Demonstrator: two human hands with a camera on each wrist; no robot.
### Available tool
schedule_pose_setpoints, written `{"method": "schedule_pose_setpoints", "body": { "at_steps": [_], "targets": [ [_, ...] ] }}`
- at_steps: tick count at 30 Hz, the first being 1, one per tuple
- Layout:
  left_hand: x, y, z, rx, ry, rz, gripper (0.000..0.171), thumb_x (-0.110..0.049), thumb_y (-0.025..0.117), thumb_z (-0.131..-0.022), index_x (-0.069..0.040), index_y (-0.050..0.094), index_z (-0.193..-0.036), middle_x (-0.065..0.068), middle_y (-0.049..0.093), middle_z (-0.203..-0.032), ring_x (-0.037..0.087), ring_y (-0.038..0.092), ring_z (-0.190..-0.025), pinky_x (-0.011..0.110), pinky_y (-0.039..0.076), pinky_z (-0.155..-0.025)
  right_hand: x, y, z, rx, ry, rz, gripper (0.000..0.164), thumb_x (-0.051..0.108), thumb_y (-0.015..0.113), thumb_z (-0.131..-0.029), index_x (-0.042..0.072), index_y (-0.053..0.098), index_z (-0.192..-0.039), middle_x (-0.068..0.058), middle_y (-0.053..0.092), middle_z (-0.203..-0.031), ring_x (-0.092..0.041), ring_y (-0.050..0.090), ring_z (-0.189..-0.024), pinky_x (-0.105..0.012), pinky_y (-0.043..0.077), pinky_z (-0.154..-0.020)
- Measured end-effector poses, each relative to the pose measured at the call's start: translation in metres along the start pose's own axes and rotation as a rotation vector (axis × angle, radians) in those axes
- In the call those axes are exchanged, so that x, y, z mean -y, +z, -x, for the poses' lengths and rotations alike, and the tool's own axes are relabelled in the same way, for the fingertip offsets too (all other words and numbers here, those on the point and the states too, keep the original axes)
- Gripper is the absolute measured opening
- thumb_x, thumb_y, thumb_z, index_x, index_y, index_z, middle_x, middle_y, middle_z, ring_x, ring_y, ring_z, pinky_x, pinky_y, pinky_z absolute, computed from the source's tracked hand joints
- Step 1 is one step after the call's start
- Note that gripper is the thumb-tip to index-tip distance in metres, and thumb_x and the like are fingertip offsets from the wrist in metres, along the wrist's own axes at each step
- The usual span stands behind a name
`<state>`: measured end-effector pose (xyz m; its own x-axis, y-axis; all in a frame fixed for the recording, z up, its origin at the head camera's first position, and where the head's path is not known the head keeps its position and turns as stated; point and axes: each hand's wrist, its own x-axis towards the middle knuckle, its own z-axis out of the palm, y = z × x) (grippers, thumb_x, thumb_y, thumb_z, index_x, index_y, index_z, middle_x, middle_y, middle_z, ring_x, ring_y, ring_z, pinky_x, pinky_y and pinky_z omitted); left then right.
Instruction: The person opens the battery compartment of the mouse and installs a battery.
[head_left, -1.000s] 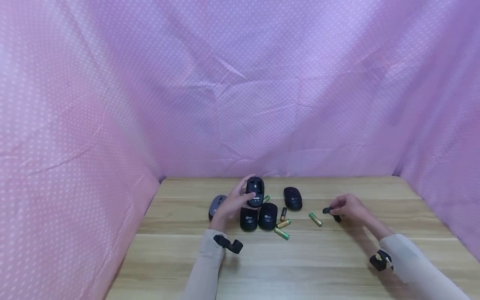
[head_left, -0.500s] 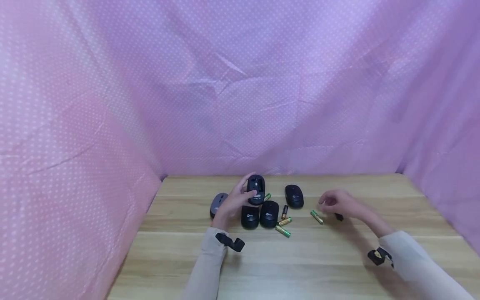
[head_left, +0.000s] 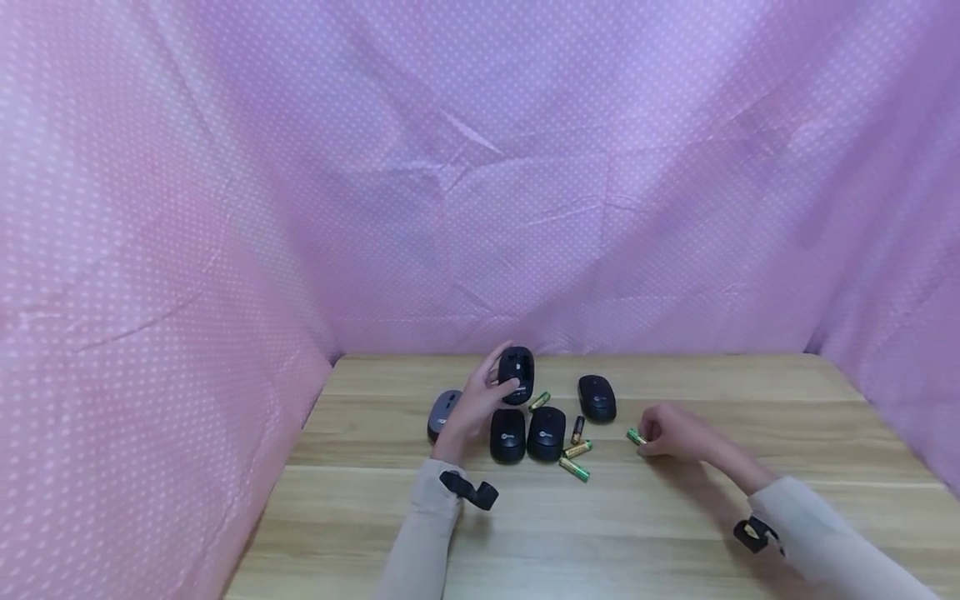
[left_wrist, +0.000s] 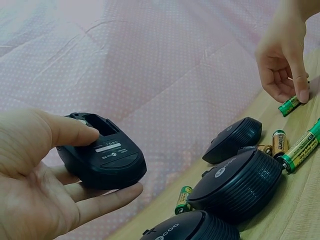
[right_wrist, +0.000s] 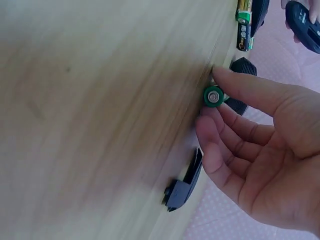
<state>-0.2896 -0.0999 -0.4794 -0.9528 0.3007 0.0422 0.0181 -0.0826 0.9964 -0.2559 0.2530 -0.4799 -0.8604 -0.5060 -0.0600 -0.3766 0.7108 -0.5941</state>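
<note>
My left hand (head_left: 474, 406) holds a black computer mouse (head_left: 517, 373) above the table, underside up, with the thumb across it. The mouse's battery compartment (left_wrist: 106, 126) is uncovered in the left wrist view. At the right, my right hand (head_left: 678, 433) pinches a green and gold battery (head_left: 635, 436) between thumb and fingers, low over the table. The battery's flat end faces the camera in the right wrist view. Close by lies a black curved battery cover (right_wrist: 184, 186), hidden behind the right hand in the head view.
Two black mice (head_left: 507, 437) (head_left: 547, 434) stand side by side in the middle, with another black mouse (head_left: 597, 398) behind. A grey mouse (head_left: 442, 414) lies left, beside the left wrist. Several loose batteries (head_left: 574, 469) lie around them on the wooden table (head_left: 570, 542). Pink dotted cloth (head_left: 480, 208) encloses the back and sides.
My right hand has let go of the black battery cover, moved left and taken hold of the green battery. The left hand still holds its mouse, raised slightly.
</note>
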Motion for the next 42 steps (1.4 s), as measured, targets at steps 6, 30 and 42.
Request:
{"method": "schedule_pose_setpoints", "body": {
  "at_steps": [6,30,42],
  "targets": [
    [-0.004,0.005,0.007,-0.005,0.009,0.019,0.063,0.0,0.055,-0.102,-0.029,0.038,-0.156,0.028,0.049,-0.149,0.041,0.063,-0.123,0.06,0.055,-0.098,0.006,-0.005,0.004,-0.058,0.019,-0.056,0.009,0.005,0.076,-0.083,0.004,0.068,-0.081,0.001,0.063,-0.073,-0.005,0.052,-0.065,-0.02,0.046,-0.056],
    [-0.002,0.01,0.001,0.031,-0.016,-0.04,0.062,-0.009,0.061,-0.101,-0.023,0.038,-0.157,0.03,0.057,-0.141,0.037,0.07,-0.112,0.05,0.063,-0.084,0.081,0.001,-0.067,-0.422,-0.034,-0.463,0.028,0.013,0.072,-0.095,-0.003,0.072,-0.118,-0.02,0.075,-0.105,-0.026,0.072,-0.089,-0.036,0.062,-0.081],
    [0.005,0.01,-0.011,0.084,-0.01,-0.052,0.06,-0.008,0.062,-0.1,-0.023,0.043,-0.155,0.028,0.057,-0.142,0.035,0.069,-0.112,0.046,0.064,-0.079,0.094,0.019,-0.082,-0.619,-0.09,-0.459,0.026,0.002,0.08,-0.085,-0.006,0.068,-0.107,-0.025,0.073,-0.103,-0.001,0.066,-0.082,-0.015,0.056,-0.075]
  ]
}}
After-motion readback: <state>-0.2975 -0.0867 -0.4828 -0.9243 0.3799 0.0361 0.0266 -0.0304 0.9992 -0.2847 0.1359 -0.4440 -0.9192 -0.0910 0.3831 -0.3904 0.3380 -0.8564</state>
